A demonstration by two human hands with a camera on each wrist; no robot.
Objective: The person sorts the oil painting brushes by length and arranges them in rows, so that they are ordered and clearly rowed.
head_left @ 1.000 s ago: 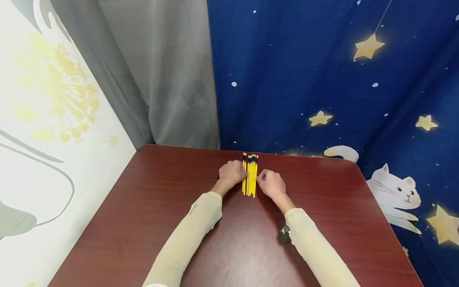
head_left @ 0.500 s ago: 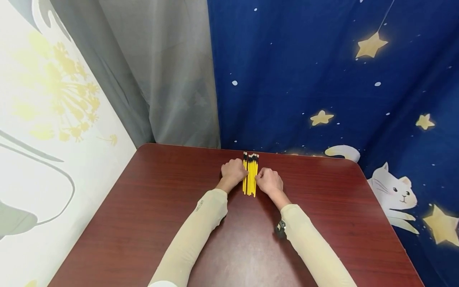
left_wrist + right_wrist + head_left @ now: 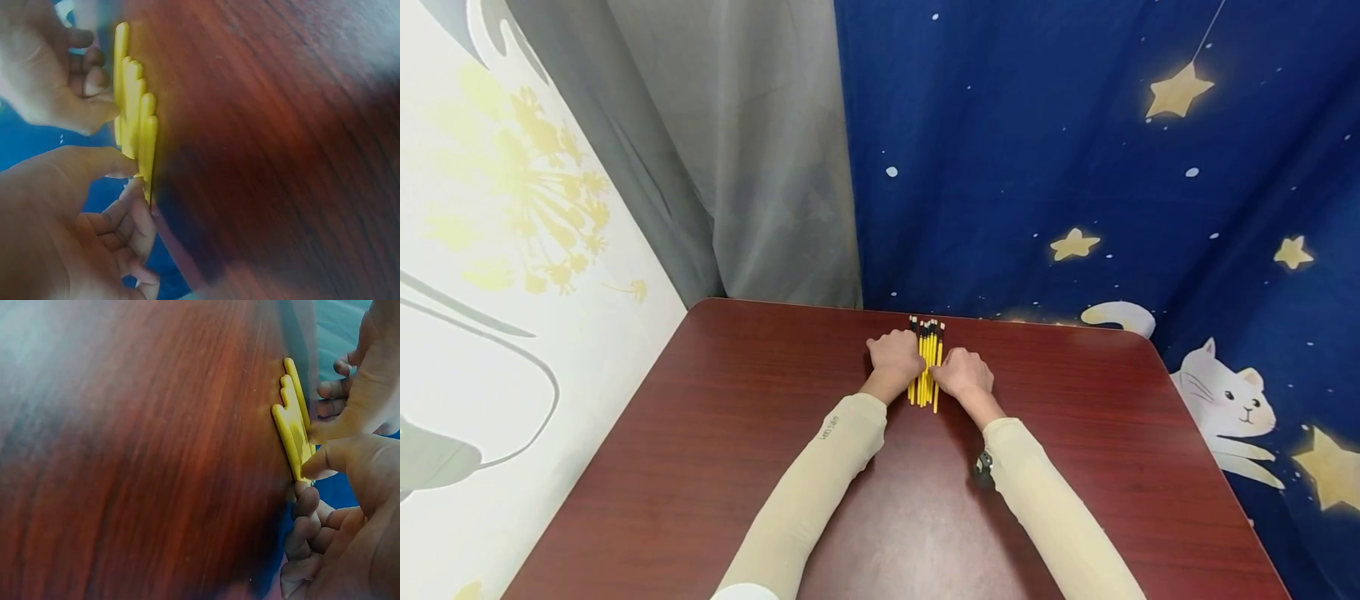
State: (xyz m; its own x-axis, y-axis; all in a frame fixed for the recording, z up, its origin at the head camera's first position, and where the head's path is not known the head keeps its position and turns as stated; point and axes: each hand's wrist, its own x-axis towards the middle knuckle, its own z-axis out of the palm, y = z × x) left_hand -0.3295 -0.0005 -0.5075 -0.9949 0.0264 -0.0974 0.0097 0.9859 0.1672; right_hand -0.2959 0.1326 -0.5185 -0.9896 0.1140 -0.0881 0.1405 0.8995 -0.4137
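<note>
And here, near the far edge of the worktop (image 3: 700, 433), a row of yellow pencils (image 3: 931, 347) is flanked from both sides! On the left, the outer pencil is pinched between thumb and fingers by the left hand (image 3: 897, 354); on the right, the opposite side is gripped likewise by the right hand (image 3: 964, 373), the remaining fingers curled. Writing? Small dark lettering (image 3: 830, 428) is carried on the left sleeve (image 3: 797, 508), too tiny to be read surely. The pencils are laid flat, long axes running front to back, white tips and black bands pointed away from the person, rounded yellow ends staggered nearer. Underneath, reddish-brown wood grain is shown, brightened by glare. Beyond, a grey curtain (image 3: 782, 167) is met by a blue curtain (image 3: 955, 208), where stars and a white cat (image 3: 1228, 404) are printed.
</note>
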